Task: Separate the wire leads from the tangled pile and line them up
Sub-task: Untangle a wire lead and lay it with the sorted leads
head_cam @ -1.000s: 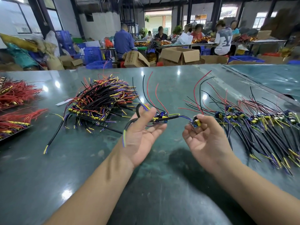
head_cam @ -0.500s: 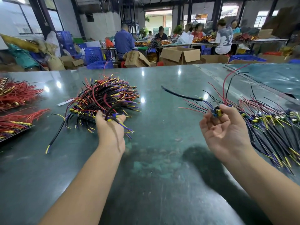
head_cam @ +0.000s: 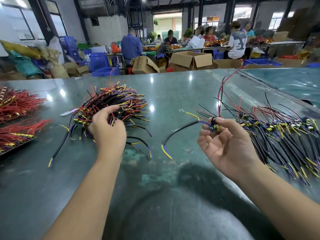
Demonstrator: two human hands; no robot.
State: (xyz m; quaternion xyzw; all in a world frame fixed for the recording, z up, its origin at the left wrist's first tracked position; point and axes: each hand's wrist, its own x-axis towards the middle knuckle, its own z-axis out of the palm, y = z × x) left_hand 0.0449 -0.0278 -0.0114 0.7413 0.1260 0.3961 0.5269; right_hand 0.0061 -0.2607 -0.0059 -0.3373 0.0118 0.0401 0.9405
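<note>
The right hand [head_cam: 230, 141] pinches one separated lead [head_cam: 213, 124] by its small component body between thumb and fingertips, held above the bench [head_cam: 173, 94]. The lead's black sheathed tail hangs down to the left and its thin red wire rises upward. Half a second ago this lead stood higher and further right; it now sits lower, just left of the aligned row [head_cam: 280, 134], not yet laid down. The left hand [head_cam: 108, 130], which a second ago shared the same lead, has gone back to the tangled pile [head_cam: 112, 104] and rests on it with fingers curled into the wires; whether it has closed on one particular lead cannot be told. Judgement: one lead is freed and awaiting placement, while the next is being selected. The pile remains large, so the task is far from complete.
</note>
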